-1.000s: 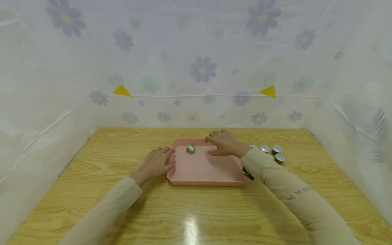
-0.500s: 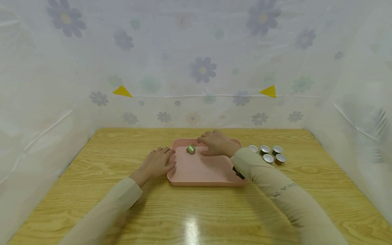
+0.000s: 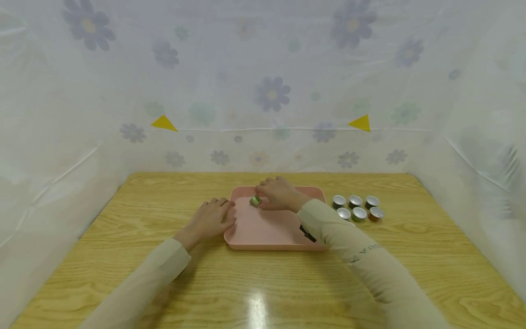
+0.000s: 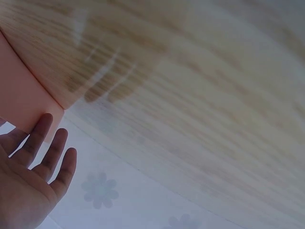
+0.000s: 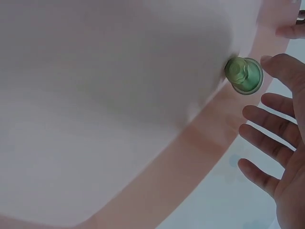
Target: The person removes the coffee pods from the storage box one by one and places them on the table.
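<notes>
A green coffee capsule (image 3: pixel 255 201) lies tipped on its side in the pink tray (image 3: pixel 271 233), toward the far left corner. My right hand (image 3: pixel 281 194) is over the tray just right of the capsule, fingers spread toward it. In the right wrist view, the thumb tip comes right up to the rim of the green capsule (image 5: pixel 245 76), while the other fingers are apart from it. My left hand (image 3: pixel 208 219) rests at the tray's left rim with relaxed fingers. The left wrist view shows those fingertips against the outer side of the tray (image 4: pixel 24 95).
Several coffee capsules with silver lids (image 3: pixel 359 214) stand in rows on the wooden table (image 3: pixel 230 288), right of the tray. My right sleeve (image 3: pixel 353 246) partly covers the nearest ones. A flowered white curtain (image 3: pixel 263 59) encloses the table's back and sides.
My right hand has moved left across the tray, up to the green capsule. More of the silver-lidded capsules show behind the sleeve. My left hand stays at the tray's rim.
</notes>
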`<state>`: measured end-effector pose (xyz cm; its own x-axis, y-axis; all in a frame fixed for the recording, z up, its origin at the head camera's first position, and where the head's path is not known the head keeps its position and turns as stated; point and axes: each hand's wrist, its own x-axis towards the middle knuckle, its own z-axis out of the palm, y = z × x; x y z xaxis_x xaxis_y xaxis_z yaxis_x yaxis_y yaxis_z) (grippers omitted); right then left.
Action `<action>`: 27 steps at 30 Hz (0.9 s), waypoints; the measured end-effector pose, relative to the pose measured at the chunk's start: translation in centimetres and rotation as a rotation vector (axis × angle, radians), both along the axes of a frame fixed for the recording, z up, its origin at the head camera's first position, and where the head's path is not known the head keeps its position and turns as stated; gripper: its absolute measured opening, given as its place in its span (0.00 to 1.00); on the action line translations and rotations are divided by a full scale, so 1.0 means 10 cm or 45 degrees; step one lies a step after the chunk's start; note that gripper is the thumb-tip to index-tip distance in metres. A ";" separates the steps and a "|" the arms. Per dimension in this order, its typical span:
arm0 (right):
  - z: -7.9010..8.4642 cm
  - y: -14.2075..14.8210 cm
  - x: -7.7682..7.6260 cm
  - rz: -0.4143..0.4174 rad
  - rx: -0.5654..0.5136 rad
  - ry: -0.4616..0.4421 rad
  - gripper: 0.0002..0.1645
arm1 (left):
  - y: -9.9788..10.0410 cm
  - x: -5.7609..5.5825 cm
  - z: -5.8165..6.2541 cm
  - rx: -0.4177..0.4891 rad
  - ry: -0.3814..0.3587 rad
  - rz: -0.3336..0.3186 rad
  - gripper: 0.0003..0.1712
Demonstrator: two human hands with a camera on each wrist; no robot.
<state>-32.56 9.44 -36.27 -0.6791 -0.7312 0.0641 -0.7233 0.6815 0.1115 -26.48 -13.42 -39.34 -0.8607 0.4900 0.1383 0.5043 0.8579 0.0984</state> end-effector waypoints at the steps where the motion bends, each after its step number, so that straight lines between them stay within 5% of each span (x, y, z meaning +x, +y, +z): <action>1: 0.00 -0.01 0.00 -0.004 0.000 -0.002 0.18 | 0.00 0.00 0.00 0.001 0.000 -0.001 0.27; 27: -0.10 -0.19 -0.04 -0.076 0.125 -0.015 0.18 | -0.01 -0.03 -0.06 0.019 0.039 -0.001 0.26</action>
